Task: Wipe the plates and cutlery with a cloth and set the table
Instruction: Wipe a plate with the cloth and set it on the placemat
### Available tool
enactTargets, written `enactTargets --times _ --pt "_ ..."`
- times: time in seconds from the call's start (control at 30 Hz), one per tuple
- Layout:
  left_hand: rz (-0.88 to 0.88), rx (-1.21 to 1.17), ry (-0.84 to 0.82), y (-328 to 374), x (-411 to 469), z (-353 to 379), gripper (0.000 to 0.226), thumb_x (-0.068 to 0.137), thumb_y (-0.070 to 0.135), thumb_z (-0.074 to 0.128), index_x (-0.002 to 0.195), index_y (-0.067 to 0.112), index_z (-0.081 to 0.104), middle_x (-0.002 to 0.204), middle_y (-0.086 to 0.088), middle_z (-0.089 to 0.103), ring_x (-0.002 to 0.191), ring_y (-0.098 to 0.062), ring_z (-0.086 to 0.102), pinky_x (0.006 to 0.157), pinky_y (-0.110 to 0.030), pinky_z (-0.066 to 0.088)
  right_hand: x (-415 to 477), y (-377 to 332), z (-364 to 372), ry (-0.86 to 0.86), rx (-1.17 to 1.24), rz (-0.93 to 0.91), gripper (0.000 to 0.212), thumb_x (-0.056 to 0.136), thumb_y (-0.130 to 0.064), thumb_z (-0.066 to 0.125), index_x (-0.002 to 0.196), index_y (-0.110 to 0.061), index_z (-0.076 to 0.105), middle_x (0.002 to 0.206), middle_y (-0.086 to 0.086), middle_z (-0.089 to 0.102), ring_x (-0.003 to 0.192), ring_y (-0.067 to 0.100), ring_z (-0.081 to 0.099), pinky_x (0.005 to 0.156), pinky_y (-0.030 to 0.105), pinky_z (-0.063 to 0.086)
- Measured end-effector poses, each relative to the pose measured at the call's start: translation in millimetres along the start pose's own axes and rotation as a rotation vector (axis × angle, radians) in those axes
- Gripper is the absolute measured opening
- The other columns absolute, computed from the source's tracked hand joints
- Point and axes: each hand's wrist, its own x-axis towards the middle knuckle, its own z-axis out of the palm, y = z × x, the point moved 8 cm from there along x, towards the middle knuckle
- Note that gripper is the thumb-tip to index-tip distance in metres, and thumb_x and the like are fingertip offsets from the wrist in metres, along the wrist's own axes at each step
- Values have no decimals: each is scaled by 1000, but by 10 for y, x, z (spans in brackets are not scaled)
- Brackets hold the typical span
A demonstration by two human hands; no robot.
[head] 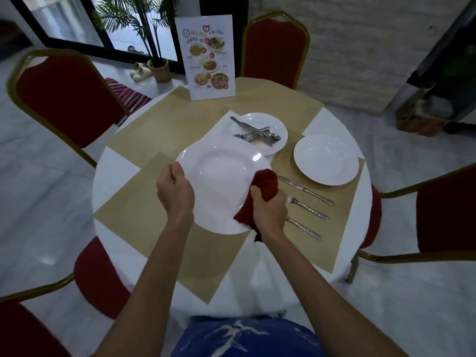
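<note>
At the near edge of the round white table [113, 171], the person holds a large white plate [219, 186] tilted up above the tan placemats. The left hand [175, 189] grips the plate's left rim, fingers curled round its edge. The right hand [269, 210] is closed in a fist round a dark red cloth [265, 185], which is pressed against the plate's right rim, a loose end hanging below the wrist.

Just right of that hand, on a placemat [342, 197] at the table's right edge, lie a knife [306, 190], a fork [307, 206] and a third utensil [304, 228] whose head is hidden behind the hand. Beyond them on the same mat sits a second plate [325, 159].

Near the table's middle, a further plate [257, 118] carries a heap of cutlery [255, 134]. A menu card [207, 57] stands upright at the far edge.
</note>
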Motion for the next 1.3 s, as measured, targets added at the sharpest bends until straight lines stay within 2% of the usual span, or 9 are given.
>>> enactTargets --times 0.13,0.2,0.33,0.5,0.63,0.77,0.97,1.07,1.3 --pt "-160 -70 193 -365 -264 -56 33 101 25 38 69 18 46 69 7 49 67 -13 45 69 -29 41 -165 194 14 -31 36 46 35 97 -32 62 118 -9 47 88 -11 52 76 8 53 55 15 38" --pt "-232 -87 264 -535 -354 -103 30 102 26 36 78 12 49 72 5 51 71 -16 47 71 -30 42 -250 219 72 -112 -20 20 32 100 -32 58 118 -10 42 92 -6 56 78 11 54 52 8 35" --pt "-261 -48 296 -801 -405 -374 30 103 29 35 90 11 56 87 1 58 84 -20 54 80 -34 48 -287 333 93 -350 -240 -72 38 99 -41 57 119 -10 50 100 -2 62 83 12 60 59 15 39" --pt "-375 50 268 -1356 -542 -867 36 102 32 35 120 19 63 113 1 61 102 -24 56 96 -39 49 -64 529 152 -538 -394 -112 42 93 -43 63 125 -16 60 113 2 71 100 22 68 85 36 56" --pt "-567 3 266 -1859 -780 -1064 27 100 26 41 104 17 65 108 -4 64 96 -24 58 85 -37 52 -77 740 404 -635 -491 -96 44 93 -36 65 130 -14 59 118 6 69 103 25 66 89 38 55" --pt "-670 29 199 -2155 -787 -1173 21 94 17 51 88 11 70 99 -11 70 90 -25 62 67 -30 51 -28 994 505 -622 -516 -58 43 94 -33 64 130 -12 59 122 8 68 106 25 64 85 32 50" --pt "-664 -29 183 -2102 -514 -1097 33 100 15 53 131 10 62 115 -4 58 105 -25 53 85 -37 50 104 1061 673 -567 -527 -52 43 96 -34 64 131 -10 57 124 9 66 105 24 62 85 32 48" --pt "-675 -8 148 -2147 -321 -1093 34 99 16 55 132 11 61 122 -6 61 110 -28 56 88 -39 54 180 997 798 -556 -551 -62 43 96 -35 63 131 -11 57 124 9 66 110 27 63 90 34 50" --pt "-662 74 4 -2214 65 -1096 34 97 18 57 130 11 63 119 -9 65 109 -30 61 92 -43 56 273 866 980 -522 -565 -99 38 95 -31 63 127 -12 60 117 7 68 95 20 59 79 30 45"
